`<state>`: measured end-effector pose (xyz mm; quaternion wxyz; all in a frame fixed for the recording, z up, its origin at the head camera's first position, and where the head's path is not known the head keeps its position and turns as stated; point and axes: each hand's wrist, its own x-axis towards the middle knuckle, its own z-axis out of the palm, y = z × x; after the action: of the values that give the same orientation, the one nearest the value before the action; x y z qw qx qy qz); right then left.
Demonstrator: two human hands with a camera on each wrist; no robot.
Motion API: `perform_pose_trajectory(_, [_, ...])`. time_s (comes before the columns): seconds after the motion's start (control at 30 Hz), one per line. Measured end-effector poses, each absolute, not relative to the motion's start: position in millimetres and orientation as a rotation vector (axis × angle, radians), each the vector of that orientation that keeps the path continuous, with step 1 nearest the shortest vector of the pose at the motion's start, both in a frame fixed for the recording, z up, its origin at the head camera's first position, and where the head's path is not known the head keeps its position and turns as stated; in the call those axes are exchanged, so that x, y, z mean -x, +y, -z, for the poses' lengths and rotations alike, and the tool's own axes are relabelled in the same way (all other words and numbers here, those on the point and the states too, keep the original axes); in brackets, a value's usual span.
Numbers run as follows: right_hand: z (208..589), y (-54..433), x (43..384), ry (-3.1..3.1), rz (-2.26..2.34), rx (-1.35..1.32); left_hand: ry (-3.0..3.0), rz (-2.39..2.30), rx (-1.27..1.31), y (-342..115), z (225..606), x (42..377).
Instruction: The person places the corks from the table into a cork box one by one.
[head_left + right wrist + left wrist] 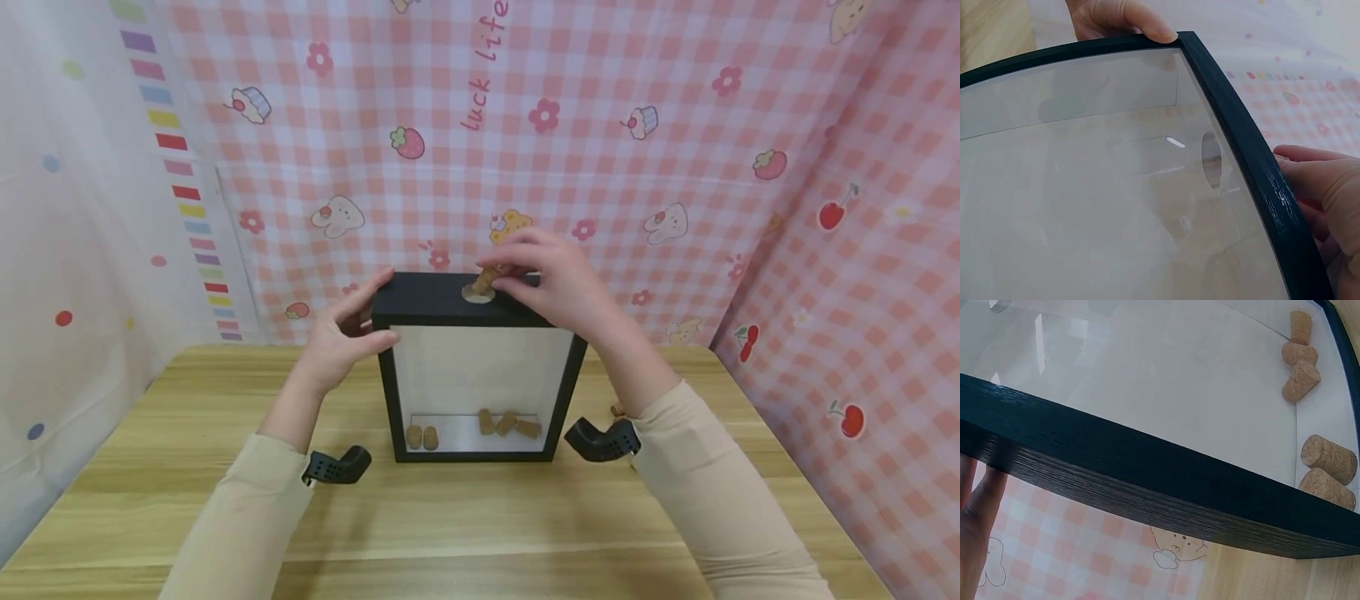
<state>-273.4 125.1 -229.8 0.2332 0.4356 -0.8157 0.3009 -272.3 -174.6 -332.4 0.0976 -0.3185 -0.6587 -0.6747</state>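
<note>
A black-framed display box (pixel 423 300) with a clear front stands upright on the table, a round hole (pixel 468 296) in its top. My right hand (pixel 558 275) pinches a cork (pixel 487 277) between thumb and fingers, tilted at that hole. At the box's upper left corner, my left hand (pixel 341 337) grips the frame, thumb on the front and fingers at the top and side. Inside, two corks (pixel 431 438) stand at the left, while three more corks (pixel 506 422) lie towards the right. The left wrist view also shows these corks (pixel 1329 459) behind the clear front.
Partly hidden by my right forearm, small brown pieces (pixel 617 410) lie on the wooden table (pixel 480 525) right of the box. A pink checked cloth (pixel 585 158) hangs behind the table, with more cloth at both sides.
</note>
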Motion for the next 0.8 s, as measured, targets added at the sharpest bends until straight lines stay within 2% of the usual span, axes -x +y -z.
perform_pose_trajectory(0.47, [231,131,274,-2.169,-0.87,-1.274,-1.956,1.991,0.93,-175,332,273])
perform_pose_trajectory(0.8, [229,161,257,-2.081,-0.966,-1.265,-1.963,1.979,0.908,-174,331,272])
